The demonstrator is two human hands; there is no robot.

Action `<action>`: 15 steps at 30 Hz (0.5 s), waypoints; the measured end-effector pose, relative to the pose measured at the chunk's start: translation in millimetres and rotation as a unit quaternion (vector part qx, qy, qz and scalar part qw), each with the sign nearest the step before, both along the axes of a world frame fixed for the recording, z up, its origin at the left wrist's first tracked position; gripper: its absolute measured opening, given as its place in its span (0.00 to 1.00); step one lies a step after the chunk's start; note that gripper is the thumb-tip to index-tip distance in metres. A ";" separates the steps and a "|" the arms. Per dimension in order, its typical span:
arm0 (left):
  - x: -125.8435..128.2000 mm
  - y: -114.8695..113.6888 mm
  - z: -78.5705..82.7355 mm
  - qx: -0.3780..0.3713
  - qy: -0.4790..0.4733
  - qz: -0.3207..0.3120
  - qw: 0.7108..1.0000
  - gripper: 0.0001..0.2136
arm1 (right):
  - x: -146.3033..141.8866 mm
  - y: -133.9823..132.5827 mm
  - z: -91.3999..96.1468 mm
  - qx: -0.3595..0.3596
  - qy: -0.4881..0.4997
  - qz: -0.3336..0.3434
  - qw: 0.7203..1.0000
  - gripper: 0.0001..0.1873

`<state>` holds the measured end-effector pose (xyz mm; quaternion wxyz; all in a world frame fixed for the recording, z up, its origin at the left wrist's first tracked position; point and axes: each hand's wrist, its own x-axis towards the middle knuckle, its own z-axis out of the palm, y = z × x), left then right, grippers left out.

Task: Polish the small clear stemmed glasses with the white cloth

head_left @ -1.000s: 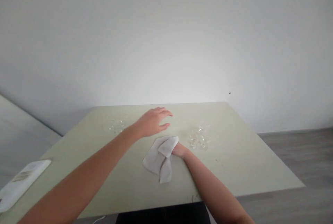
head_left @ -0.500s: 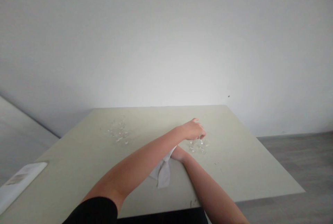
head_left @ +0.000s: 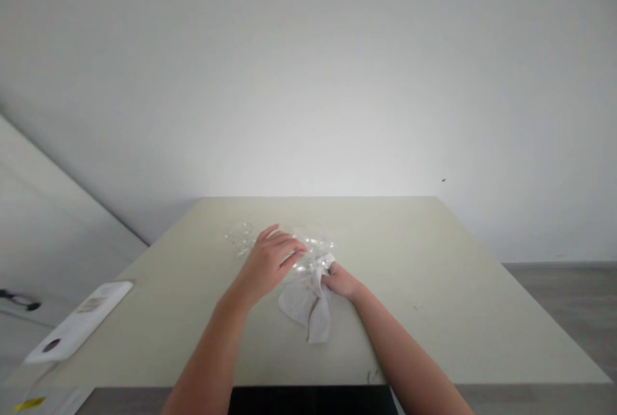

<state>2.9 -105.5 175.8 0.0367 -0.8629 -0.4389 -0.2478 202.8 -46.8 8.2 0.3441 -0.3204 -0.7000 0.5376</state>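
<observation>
My left hand [head_left: 274, 254] is at the middle of the table, its fingers stretched out and slightly apart beside a shiny clear item [head_left: 315, 249]. That item looks like transparent plastic or glass; its exact kind is too blurred to tell. Closed on a crumpled white cloth [head_left: 301, 299], my right hand [head_left: 340, 280] is just right of and below the clear item. The cloth touches the item's near side and hangs toward me onto the table. Farther left, behind my left hand, lies another group of clear, glinting pieces [head_left: 241, 235], partly hidden by the hand.
The pale table [head_left: 434, 325] reaches back to a white wall [head_left: 308, 81]. A white flat object with a dark oval [head_left: 81, 322] lies at its left edge. Something with a yellow mark [head_left: 29, 404] shows at lower left. Grey floor [head_left: 559, 299] is visible at right.
My left hand has swung from the right, where it crossed over my right arm, to the left. The clear item beneath it is now nearer the middle. The view has turned slightly left.
</observation>
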 end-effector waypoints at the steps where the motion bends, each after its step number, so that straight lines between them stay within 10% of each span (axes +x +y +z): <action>1: -16.8 -9.8 0.3 -0.008 0.007 0.020 1.000 0.11 | 0.6 -0.6 -1.2 -0.011 -0.002 -0.005 1.000 0.19; 8: -114.4 -47.6 1.4 -0.161 0.080 0.131 0.975 0.16 | 1.4 0.2 -7.7 -0.045 -0.027 -0.018 0.998 0.18; 15: -157.3 -28.3 -4.2 -0.236 0.130 0.214 0.939 0.13 | 1.3 0.9 -8.7 -0.048 -0.017 -0.031 0.998 0.20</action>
